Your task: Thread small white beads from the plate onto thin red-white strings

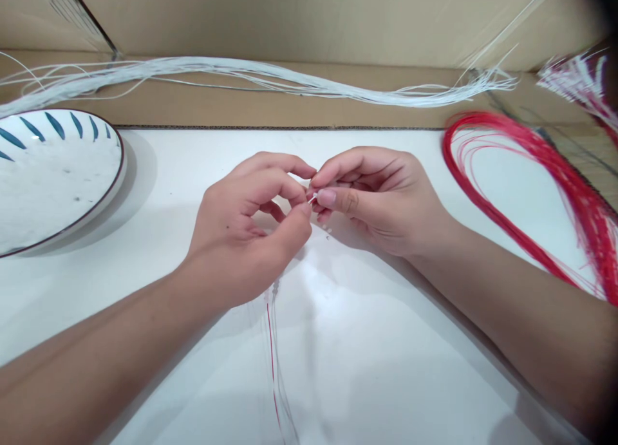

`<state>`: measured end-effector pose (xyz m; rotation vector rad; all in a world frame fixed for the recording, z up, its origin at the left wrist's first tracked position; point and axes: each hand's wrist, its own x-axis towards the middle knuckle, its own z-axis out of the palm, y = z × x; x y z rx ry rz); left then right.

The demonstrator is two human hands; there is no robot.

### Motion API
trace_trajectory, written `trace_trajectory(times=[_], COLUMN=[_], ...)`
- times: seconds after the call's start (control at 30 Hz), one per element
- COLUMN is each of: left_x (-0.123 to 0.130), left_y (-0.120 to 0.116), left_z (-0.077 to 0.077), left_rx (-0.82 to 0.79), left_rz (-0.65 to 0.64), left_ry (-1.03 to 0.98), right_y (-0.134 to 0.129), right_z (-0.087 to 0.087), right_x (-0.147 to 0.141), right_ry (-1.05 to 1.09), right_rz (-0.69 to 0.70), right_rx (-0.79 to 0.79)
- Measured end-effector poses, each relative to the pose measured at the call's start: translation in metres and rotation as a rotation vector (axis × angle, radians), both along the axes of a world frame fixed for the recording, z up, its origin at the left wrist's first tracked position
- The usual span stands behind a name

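My left hand (255,223) is closed in a pinch on the end of a thin red and white wire (313,199) at the middle of the view. Touching it from the right, my right hand (381,197) pinches the same wire end between thumb and fingers, with a tiny clear piece at the thumb tip. Below my left hand, thin strands (271,348), one red and others pale, run down toward the front, with small clear beads (275,287) on them. A few tiny clear bits (327,229) lie under my right hand's fingers.
A white plate (58,181) with blue leaf marks sits at the left. White wires (290,81) lie along the cardboard (290,113) at the back. A red wire coil (502,229) lies at the right, with a white and dark red bundle (577,81) behind it.
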<state>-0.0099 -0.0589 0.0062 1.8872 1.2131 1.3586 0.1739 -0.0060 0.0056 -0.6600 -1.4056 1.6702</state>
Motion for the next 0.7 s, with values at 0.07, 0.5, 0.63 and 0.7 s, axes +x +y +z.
trace_trajectory(times=[0.07, 0.5, 0.63, 0.7], left_x=[0.0001, -0.0013, -0.0002, 0.0005], left_y=[-0.0003, 0.0033, 0.0016, 0.0008], left_z=[-0.0001, -0.0030, -0.0009, -0.0002], left_rx=[0.000, 0.021, -0.021, -0.036], left_rz=[0.002, -0.017, -0.004, -0.007], left_ry=[-0.007, -0.032, -0.041, -0.047], right_y=[-0.0003, 0.0002, 0.0001, -0.0001], right_z=[-0.0003, -0.0003, -0.0001, 0.0001], right_x=[0.0001, 0.0007, 0.0004, 0.0003], right_ry=[0.011, -0.056, -0.062, -0.058], right_rz=[0.006, -0.024, -0.022, -0.019], right_rx=[0.008, 0.047, 0.058, 0.063])
